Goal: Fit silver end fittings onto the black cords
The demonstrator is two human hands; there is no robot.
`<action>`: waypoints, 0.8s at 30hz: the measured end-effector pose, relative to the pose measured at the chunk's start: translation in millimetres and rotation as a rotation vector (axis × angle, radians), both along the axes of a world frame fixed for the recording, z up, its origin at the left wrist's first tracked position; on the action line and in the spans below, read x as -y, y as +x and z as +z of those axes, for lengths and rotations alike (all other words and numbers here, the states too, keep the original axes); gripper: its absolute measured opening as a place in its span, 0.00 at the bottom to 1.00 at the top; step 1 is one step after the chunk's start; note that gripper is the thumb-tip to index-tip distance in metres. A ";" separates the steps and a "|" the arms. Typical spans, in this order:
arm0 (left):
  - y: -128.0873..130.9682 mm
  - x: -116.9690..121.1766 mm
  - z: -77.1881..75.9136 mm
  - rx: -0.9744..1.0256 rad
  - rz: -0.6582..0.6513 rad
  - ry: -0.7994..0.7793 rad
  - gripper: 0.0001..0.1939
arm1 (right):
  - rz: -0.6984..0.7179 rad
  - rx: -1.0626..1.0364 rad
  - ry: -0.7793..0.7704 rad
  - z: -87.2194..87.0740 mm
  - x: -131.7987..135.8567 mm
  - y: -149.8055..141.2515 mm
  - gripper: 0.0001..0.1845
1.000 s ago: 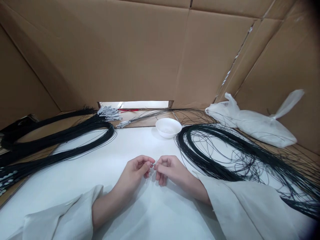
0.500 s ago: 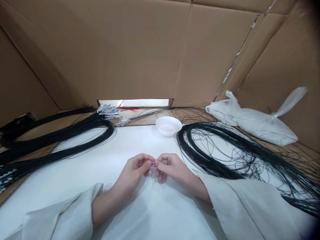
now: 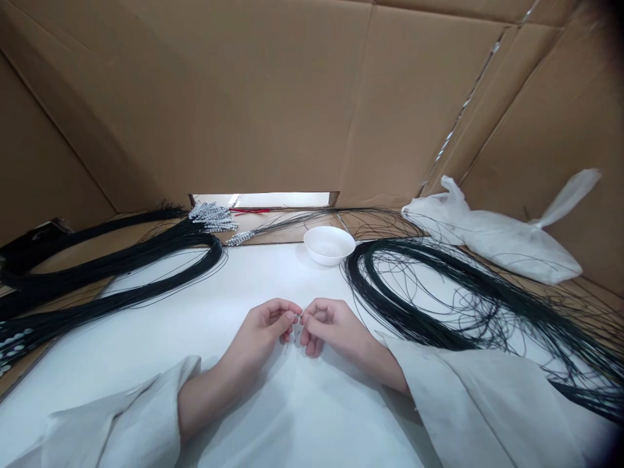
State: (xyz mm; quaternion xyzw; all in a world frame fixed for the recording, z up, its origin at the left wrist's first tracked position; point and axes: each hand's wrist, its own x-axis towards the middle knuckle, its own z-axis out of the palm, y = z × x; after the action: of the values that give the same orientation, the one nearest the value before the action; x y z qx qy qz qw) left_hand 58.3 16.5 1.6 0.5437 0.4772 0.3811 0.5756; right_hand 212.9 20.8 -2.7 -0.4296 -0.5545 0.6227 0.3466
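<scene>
Both hands meet at the near middle of the white table [image 3: 205, 305]. The left hand [image 3: 266, 328] and the right hand [image 3: 331, 325] have their fingers curled in, thumb and forefinger of each pinched on a tiny silvery metal piece [image 3: 299, 316] held between the two sets of fingertips, just above the tabletop; it is too small to tell more about it. Loose pale sleeves cover both forearms. Just beyond the hands, a little to the right, stands a small white bowl [image 3: 329, 245]. To the right of the bowl and the hands lies a big loose coil of thin black cords [image 3: 439, 292], spreading toward the right edge. To the left lie long bundles of black cords [image 3: 121, 273] bent in a loop, and at the far left middle a cluster of cord ends with white-and-black tips [image 3: 212, 218]. A white plastic bag [image 3: 507, 244] rests at the far right against the cardboard walls [image 3: 273, 97] that enclose the table.
</scene>
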 end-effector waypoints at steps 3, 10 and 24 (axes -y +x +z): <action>0.3 0.6 0.0 -0.010 0.008 0.015 0.08 | 0.000 0.007 0.005 0.6 0.3 0.0 0.04; -0.7 1.0 -0.7 0.007 -0.002 0.000 0.09 | 0.016 -0.015 0.011 -3.7 -1.3 1.6 0.01; 2.5 3.0 -0.1 -0.069 0.002 0.098 0.07 | 0.023 0.000 0.017 -3.6 -0.1 2.5 0.02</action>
State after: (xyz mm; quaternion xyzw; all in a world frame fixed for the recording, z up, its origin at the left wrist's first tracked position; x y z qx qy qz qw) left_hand 60.8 13.6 1.5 0.5836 0.4780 0.3855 0.5313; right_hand 215.4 20.9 -6.3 -0.4202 -0.5648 0.6217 0.3433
